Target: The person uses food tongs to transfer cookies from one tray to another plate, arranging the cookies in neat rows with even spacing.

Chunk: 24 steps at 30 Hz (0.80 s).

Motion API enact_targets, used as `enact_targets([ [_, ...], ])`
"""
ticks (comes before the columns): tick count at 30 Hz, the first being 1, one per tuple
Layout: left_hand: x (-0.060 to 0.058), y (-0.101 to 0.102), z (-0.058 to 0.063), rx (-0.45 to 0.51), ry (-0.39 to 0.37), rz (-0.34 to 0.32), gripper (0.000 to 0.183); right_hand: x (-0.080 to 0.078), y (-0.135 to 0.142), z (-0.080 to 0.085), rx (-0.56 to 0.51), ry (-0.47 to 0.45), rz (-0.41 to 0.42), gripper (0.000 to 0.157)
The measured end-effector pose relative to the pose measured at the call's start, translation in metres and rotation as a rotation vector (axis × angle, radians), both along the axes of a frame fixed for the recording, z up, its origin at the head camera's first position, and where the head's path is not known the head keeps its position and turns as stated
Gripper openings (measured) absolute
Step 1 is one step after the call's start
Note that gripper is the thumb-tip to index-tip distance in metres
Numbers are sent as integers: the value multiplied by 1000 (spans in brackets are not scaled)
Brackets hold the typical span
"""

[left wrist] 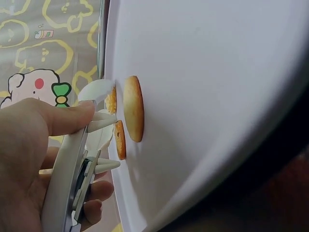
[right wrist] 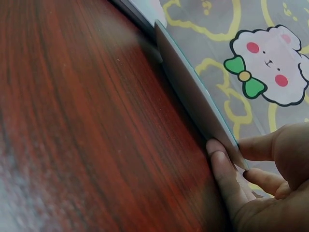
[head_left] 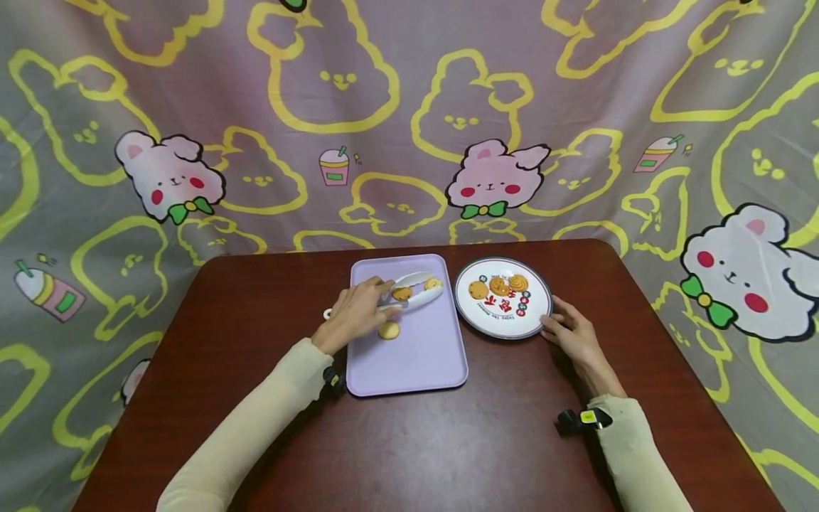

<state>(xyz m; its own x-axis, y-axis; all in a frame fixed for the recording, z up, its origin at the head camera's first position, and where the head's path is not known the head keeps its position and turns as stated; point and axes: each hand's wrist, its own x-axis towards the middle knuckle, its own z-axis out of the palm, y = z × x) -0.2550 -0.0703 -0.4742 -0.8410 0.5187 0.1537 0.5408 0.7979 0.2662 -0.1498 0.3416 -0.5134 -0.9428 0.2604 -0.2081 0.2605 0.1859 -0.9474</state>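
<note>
My left hand grips a pair of white and grey tongs over the lavender tray. The tongs' arms are spread apart, their ends on either side of a swirled cookie. Between the arms, nearer the hand, lies a brown dotted cookie. A plain round cookie rests on the tray just in front; the left wrist view shows this pale cookie close up. With thumb and fingers my right hand pinches the right rim of a white plate, also seen edge-on.
On the plate sit a round cookie, a pretzel-shaped cookie and a spiral cookie. Tray and plate stand side by side on a dark wooden table. A patterned curtain hangs around the back and sides.
</note>
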Motion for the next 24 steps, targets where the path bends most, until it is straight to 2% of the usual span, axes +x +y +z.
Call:
enact_targets([
  [12,-3,4,6,25,32,-14,62,-3,0,0,-21,-11,-8,71],
  [19,-4,15,11,57,45,-43,64,-3,1,0,-32,2,-25,71],
  [24,-3,24,13,43,62,-46,65,-2,0,0,-14,-6,-16,71],
])
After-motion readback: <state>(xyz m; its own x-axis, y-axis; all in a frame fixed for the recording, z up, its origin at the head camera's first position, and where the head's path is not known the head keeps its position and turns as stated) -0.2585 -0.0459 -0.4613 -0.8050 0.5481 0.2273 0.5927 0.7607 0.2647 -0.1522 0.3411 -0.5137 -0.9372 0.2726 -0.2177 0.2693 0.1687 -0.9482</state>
